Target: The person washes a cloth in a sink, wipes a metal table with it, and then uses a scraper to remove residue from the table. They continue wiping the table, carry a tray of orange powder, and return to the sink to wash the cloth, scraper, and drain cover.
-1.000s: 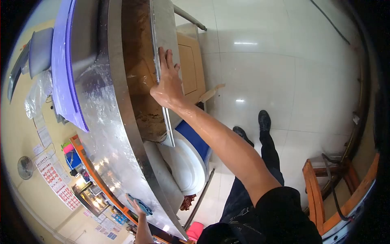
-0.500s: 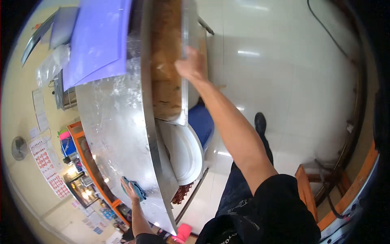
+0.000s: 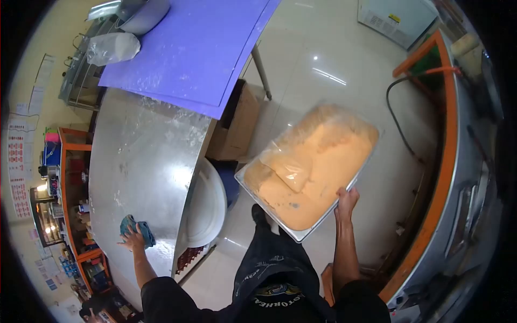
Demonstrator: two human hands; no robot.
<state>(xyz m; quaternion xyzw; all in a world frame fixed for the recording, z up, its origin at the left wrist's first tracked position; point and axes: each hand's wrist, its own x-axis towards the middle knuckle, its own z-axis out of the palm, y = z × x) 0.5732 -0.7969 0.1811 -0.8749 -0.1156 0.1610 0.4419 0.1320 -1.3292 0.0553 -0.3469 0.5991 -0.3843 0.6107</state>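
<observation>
Surface at left, bearing a mat at its far end and a cloth nearer; bowl and bag at the mat's left edge; basin below the surface's right edge; tray, right of the surface, above the floor

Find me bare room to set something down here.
The steel table is bare between the purple sheet and the cloth under the left hand, bar white smears. The sheet's right side is free; its left is crowded by a bowl and a plastic bag.

Left hand presses the teal cloth on the steel table; right hand grips the metal tray of orange powder!
</observation>
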